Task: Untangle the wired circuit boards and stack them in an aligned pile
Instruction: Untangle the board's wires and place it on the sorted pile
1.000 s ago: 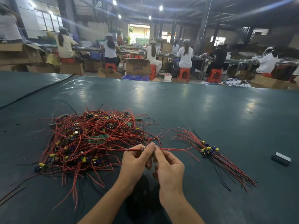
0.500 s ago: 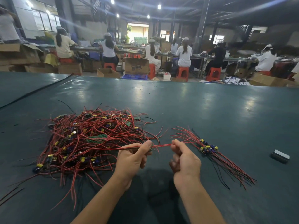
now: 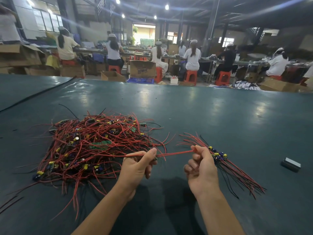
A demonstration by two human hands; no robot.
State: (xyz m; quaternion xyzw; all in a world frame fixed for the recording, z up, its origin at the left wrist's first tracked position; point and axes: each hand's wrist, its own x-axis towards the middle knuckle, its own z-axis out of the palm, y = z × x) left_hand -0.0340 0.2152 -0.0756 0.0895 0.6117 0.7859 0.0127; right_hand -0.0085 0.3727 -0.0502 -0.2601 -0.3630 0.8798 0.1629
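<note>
Circuit boards (image 3: pixel 94 146), left hand (image 3: pixel 136 168), right hand (image 3: pixel 201 168) pinching wire (image 3: pixel 174 152); box (image 3: pixel 143 69) print blurred

A hand could pass over the far half of the worktop (image 3: pixel 203 107) and over its right side. On the left, the tangled heap (image 3: pixel 94 143) of red-wired boards spreads wide, and its loose wire ends fan toward the near edge. The aligned pile (image 3: pixel 237 172) lies just right of the right hand (image 3: pixel 201 168). A taut red wire (image 3: pixel 174 153), pinched by both hands, spans the gap to the left hand (image 3: pixel 137 167) and bars the way between them. A small dark block (image 3: pixel 291 164) sits well apart at the right.
</note>
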